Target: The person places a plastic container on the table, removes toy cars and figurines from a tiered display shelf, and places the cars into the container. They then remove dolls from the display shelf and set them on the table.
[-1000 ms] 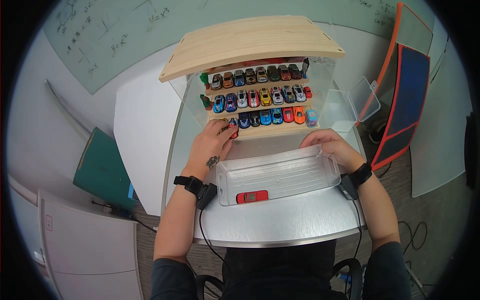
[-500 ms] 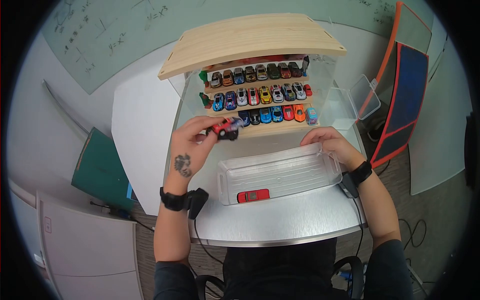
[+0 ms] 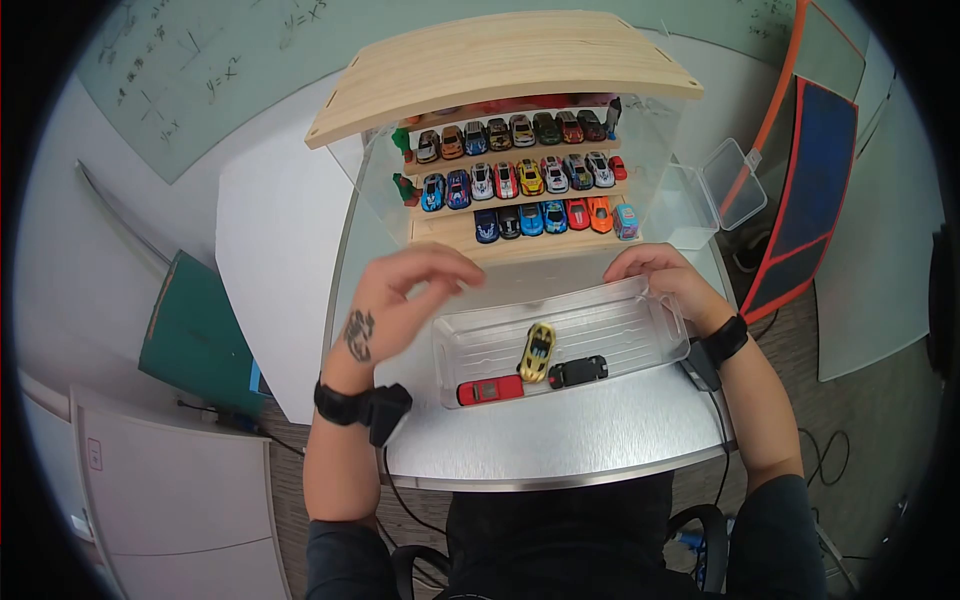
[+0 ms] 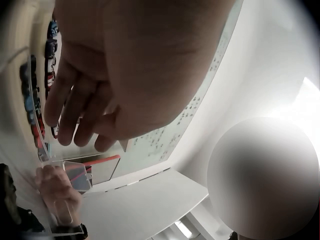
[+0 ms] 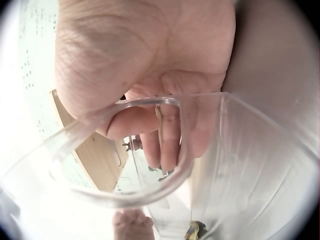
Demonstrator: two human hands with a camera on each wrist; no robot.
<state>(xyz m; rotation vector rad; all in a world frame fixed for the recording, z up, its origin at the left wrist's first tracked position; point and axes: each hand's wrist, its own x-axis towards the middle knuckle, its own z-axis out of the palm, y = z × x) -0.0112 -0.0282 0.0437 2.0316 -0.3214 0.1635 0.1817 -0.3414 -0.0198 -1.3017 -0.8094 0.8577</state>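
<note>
My left hand [image 3: 410, 290] hovers over the left end of a clear plastic bin [image 3: 480, 330], its fingers extended and holding nothing. At the bin's right end my right hand [image 3: 675, 285] grips the handle; in the right wrist view the thumb [image 5: 132, 124] shows at the handle opening [image 5: 125, 200]. Inside the bin are a red toy car [image 3: 490, 389], a gold toy car [image 3: 538, 352] lying at an angle and a dark toy car [image 3: 578, 372] along the near side.
Behind the bin stands a wooden-topped display case [image 3: 500, 60] with toy cars on three shelves. The bottom shelf [image 3: 445, 235] shows bare wood at its left. A clear lidded box [image 3: 690, 205] sits right of the case. The metal table's front edge [image 3: 560, 487] lies nearest me.
My left hand took a red-and-blue car and another car off the bottom shelf's left end, then let go over the bin. Gold and dark cars now lie beside the red one.
</note>
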